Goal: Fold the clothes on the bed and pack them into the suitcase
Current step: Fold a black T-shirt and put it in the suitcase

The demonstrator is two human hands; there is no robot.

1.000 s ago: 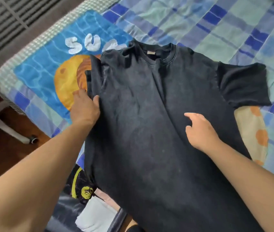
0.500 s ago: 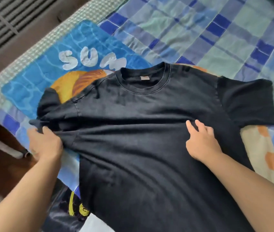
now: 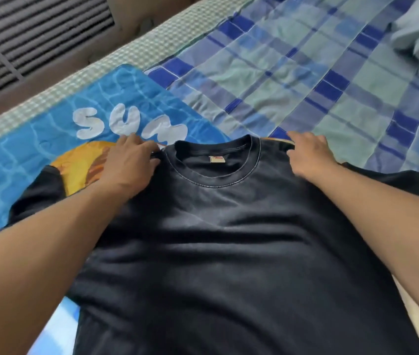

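The black T-shirt (image 3: 228,239) lies spread flat, unfolded, on the bed (image 3: 305,73). The left hand (image 3: 129,162) and right hand (image 3: 308,155) each pinch a shoulder. Folding and packing all remain; no suitcase is in view.

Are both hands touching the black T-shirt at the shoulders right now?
Touching. The head view shows the left hand and right hand lying on the black T-shirt either side of the collar, fingers curled over its shoulder edges.

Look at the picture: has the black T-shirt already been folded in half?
No. The black T-shirt lies spread flat, both sleeves out, with the left hand and right hand at its shoulders.
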